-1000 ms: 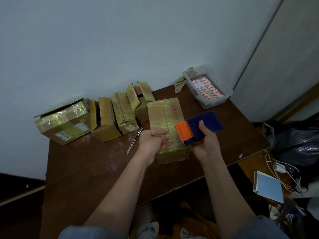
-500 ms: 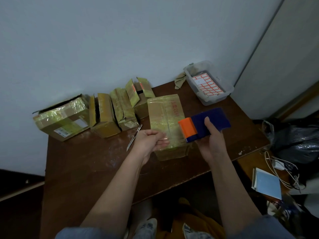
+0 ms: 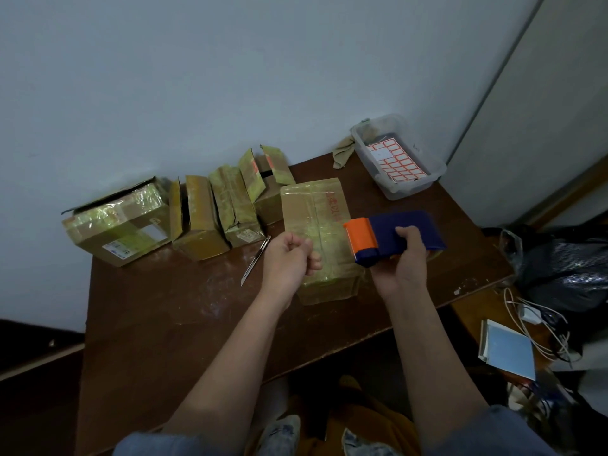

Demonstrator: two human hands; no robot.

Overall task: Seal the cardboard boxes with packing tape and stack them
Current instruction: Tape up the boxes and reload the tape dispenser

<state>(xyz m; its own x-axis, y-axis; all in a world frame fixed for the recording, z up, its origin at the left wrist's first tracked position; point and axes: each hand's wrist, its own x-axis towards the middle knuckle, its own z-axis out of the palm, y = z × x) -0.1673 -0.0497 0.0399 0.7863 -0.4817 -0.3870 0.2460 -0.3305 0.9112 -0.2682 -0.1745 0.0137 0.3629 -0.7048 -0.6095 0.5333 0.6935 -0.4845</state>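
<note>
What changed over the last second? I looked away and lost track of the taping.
The left hand lifted off the front box, fingers now curled as if pinching tape, which is too faint to confirm. The right hand still grips the tape dispenser, shifted slightly right. Boxes, knife and table are unchanged.

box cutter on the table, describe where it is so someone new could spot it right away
On the dark brown wooden table, look just in front of the row of tape-wrapped cardboard boxes along the wall. The slim silver box cutter lies flat there, angled, just left of the person's left hand. It is the only thin metal object among the boxes.
</note>
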